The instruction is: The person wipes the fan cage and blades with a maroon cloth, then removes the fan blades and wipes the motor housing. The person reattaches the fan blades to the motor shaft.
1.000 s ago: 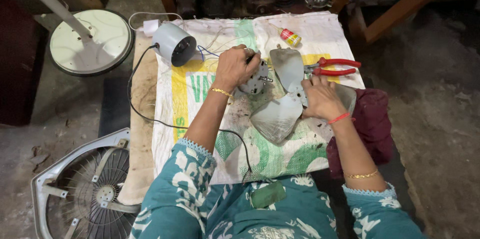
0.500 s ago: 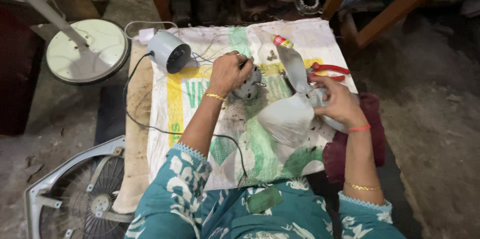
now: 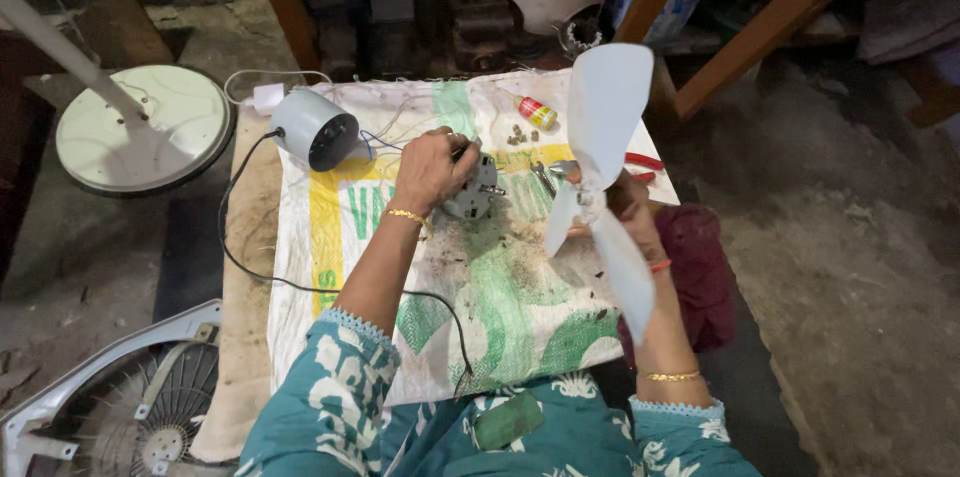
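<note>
My left hand (image 3: 432, 169) rests on a small metal fan motor (image 3: 474, 189) lying on a white-and-green woven sack (image 3: 500, 287). Its fingers wrap the motor's top. My right hand (image 3: 625, 202) grips the hub of a pale grey three-blade fan propeller (image 3: 605, 117) and holds it raised above the sack's right side, one blade pointing up, another down. A black cable (image 3: 300, 285) runs from the motor area across the sack.
A grey motor housing (image 3: 314, 127) lies at the sack's upper left. A small yellow bottle (image 3: 537, 112), loose screws (image 3: 518, 133) and red-handled pliers (image 3: 640, 163) lie near the top. A round fan base (image 3: 140, 127) stands left; a fan guard (image 3: 120, 407) lies lower left. A maroon cloth (image 3: 700, 267) lies right.
My right hand has lifted the propeller off the motor and raised it upright to the right. My left hand stays on the motor.
</note>
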